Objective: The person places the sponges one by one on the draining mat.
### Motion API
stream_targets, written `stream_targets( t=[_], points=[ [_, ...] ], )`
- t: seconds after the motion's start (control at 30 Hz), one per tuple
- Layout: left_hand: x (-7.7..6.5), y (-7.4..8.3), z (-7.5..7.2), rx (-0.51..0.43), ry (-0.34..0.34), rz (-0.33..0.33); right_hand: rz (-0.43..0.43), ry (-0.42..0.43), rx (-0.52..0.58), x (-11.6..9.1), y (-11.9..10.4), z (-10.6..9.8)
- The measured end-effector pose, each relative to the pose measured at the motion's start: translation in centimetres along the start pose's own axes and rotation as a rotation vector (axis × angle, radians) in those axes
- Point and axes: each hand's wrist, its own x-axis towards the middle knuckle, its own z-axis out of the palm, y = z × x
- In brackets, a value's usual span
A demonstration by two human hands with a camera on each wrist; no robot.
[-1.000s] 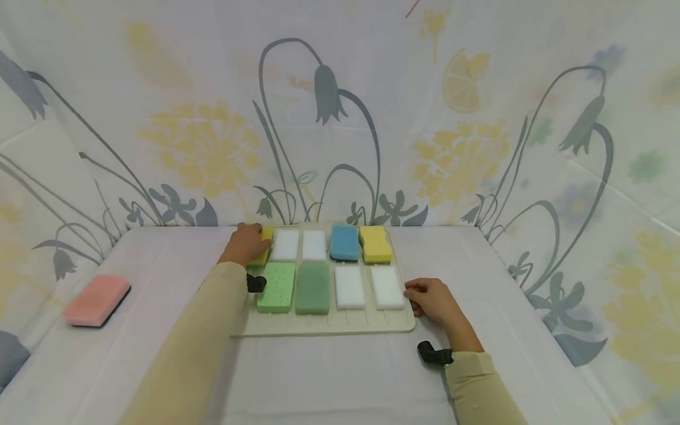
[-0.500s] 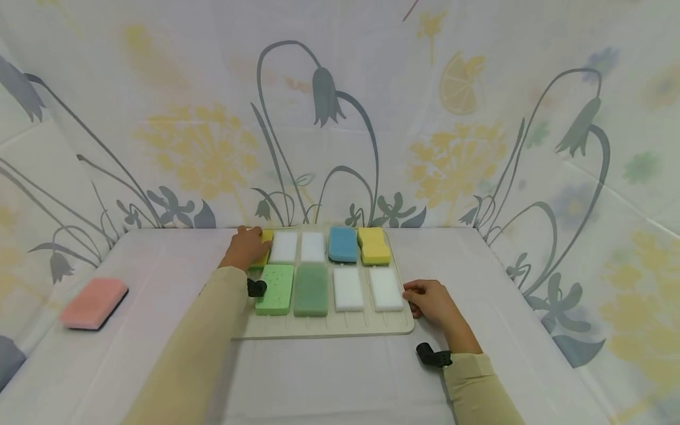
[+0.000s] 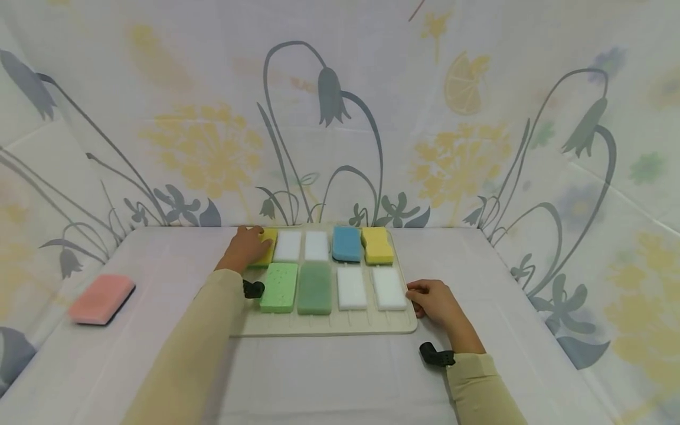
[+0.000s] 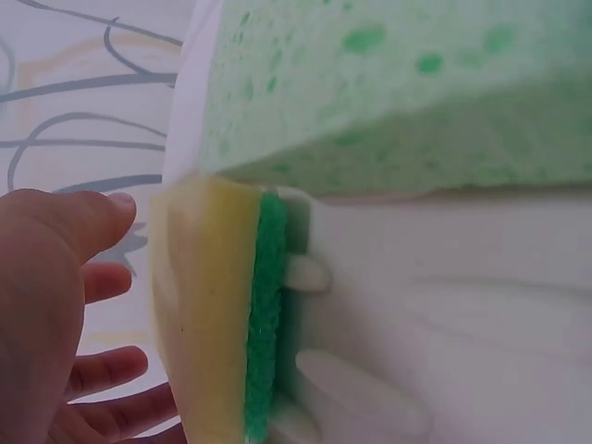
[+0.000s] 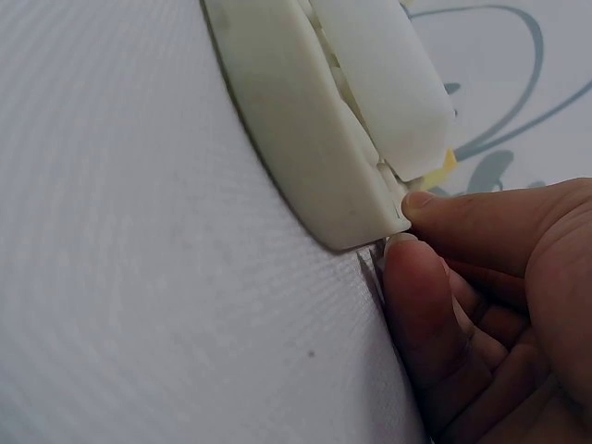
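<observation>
In the head view my left hand (image 3: 245, 245) is at the back left corner of a cream ribbed tray (image 3: 324, 324), over a yellow sponge (image 3: 268, 245). The left wrist view shows that sponge has a green scouring layer underneath; my fingers (image 4: 111, 370) are loosely spread along its outer side, thumb held away from it. At the tray's right edge, my right hand (image 3: 432, 301) pinches the rim between thumb and finger. Two rows of sponges lie on the tray: white sponges (image 3: 352, 288), a speckled light green sponge (image 3: 279, 287), a darker green sponge (image 3: 314, 289), a blue sponge (image 3: 347, 244) and another yellow sponge (image 3: 378, 245).
On the white-covered table (image 3: 329, 378), a pink sponge (image 3: 101, 299) with a dark base lies far to the left. A floral cloth (image 3: 340, 118) hangs right behind the tray and along both sides.
My left hand has eased slightly left, and more of the yellow sponge shows beside it. The right hand keeps its pinch on the tray's rim. The head view has shifted a little.
</observation>
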Motion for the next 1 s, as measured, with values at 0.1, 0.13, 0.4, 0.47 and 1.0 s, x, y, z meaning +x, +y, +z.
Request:
stream_targets(
  t=[0.1,0.13,0.4,0.47,1.0],
  points=[
    [-0.4,-0.4,-0.2,-0.032,0.022,0.008,-0.004,0.002,-0.013,0.0,0.0,-0.1],
    [-0.7,-0.5,-0.4,-0.032,0.028,0.016,-0.004,0.006,-0.012,0.0,-0.1,-0.1],
    [-2.1,-1.9,-0.6,-0.060,0.047,0.017,-0.004,-0.002,-0.014,-0.1,-0.1,0.0],
    [-2.3,-2.5,-0.5,-0.063,0.054,0.022,0.001,-0.002,-0.020,-0.1,-0.1,0.0],
    [-5.2,-6.7,-1.8,0.051,0.080,-0.042,-0.015,-0.004,-0.030,0.0,0.1,0.1]
  ],
)
